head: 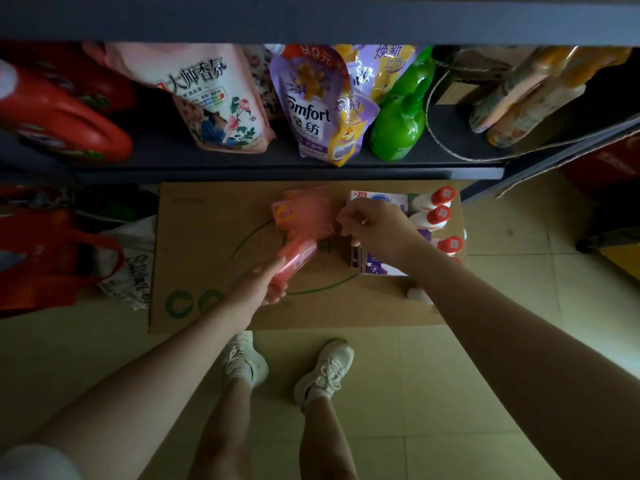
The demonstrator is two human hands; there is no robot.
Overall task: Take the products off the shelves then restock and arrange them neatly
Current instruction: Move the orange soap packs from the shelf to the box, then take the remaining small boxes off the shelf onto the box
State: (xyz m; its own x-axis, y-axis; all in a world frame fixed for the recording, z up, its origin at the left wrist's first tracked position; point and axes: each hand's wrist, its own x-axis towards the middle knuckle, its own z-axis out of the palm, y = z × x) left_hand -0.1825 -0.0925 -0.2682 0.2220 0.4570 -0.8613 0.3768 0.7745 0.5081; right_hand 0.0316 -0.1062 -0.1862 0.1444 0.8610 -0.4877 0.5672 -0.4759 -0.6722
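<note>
A pale tiled floor [450,375] runs under a dark shelf [277,168], and a flattened cardboard sheet [194,244] printed with green rings lies on the tiles in front of it. On the shelf stand 2 red jugs [65,119] at the left, a pink refill pouch [214,98] with large Chinese characters and a rose picture, a purple pouch [308,109] reading "Comfort", a purple-and-yellow pouch [349,133] just beside it, 2 green bottles [398,129], and orange-capped bottles [519,98] lying tilted at the right.

On the cardboard, pink packets [304,209] lie fanned out in a loose pile, their print too blurred to read. Beside them sits a white-and-purple box [377,199], with 3 red-capped white bottles [436,209] lying at its right.

The left hand [263,282] has its fingers closed around a pink packet [298,258], lifted at a slant above the cardboard. The right hand [374,226] pinches the right edge of the fanned packets, thumb and fingertips together.

A red bag [45,258] and a white printed bag [131,265] slump at the left.
</note>
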